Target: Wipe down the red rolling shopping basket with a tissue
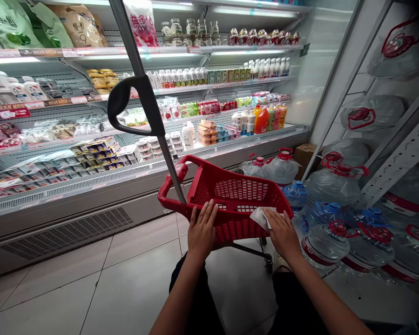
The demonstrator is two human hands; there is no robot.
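Note:
A small red plastic shopping cart stands in front of me, with perforated walls and a tall grey pole that ends in a black looped handle. My left hand lies with its fingers stretched out on the near rim, close to the foot of the pole. At the right end of the same rim, my right hand presses a white wipe against the edge. The fingers partly cover the wipe. Inside, the basket shows its slotted floor and no goods.
Beyond the cart runs a refrigerated display stacked with bottles, cups and packs. Large water jugs with red and blue caps crowd the floor on the right, beside a rack of more jugs. Pale floor tiles spread at the lower left.

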